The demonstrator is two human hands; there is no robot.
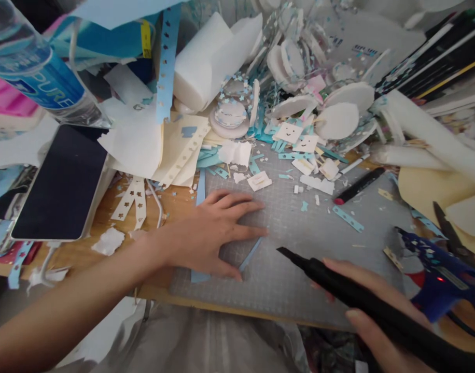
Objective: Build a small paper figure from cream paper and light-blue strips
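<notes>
My left hand [225, 228] lies flat with spread fingers on a grey gridded cutting mat [295, 290]. A light blue paper strip [200, 276] shows above and below that hand, its middle hidden underneath. By the thumb and fingers runs a thin blue sliver [251, 254] of paper. My right hand [373, 295] is closed around a black craft knife [350, 290], its dark blade pointing left toward my left fingertips, apart from them. I cannot tell whether the blade touches the mat.
A blue glue gun [435, 280] with a lit red light and scissors [451, 230] lie at the right. A red-tipped black marker [360, 185] and paper scraps litter the mat. On the left are a phone [62, 181] and a water bottle [39, 67]. Paper rolls [200, 62] stand behind.
</notes>
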